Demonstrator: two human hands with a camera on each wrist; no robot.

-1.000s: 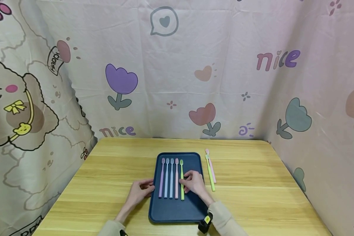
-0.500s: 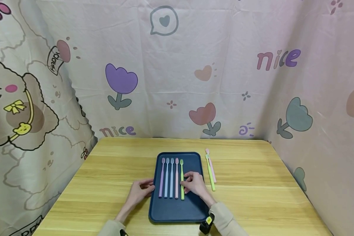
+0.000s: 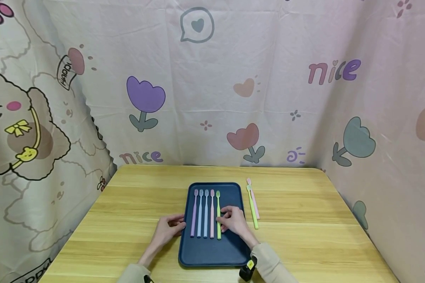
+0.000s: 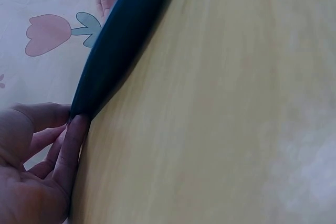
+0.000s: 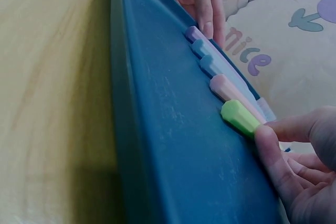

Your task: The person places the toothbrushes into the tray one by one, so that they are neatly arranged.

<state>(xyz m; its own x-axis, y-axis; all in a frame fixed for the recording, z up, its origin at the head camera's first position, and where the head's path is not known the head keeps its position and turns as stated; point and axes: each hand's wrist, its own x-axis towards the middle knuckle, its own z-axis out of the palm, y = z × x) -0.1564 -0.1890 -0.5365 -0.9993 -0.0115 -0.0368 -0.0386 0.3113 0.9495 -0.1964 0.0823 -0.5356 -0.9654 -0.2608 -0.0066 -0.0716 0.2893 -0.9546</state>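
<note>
- Five toothbrushes are lying side by side on the dark blue tray.
- The right hand is pinching the rightmost of these, a green toothbrush.
- The left hand is pinching the tray's left rim.
- A loose pink toothbrush and a loose green toothbrush are lying just right of the tray, on the table.
</note>
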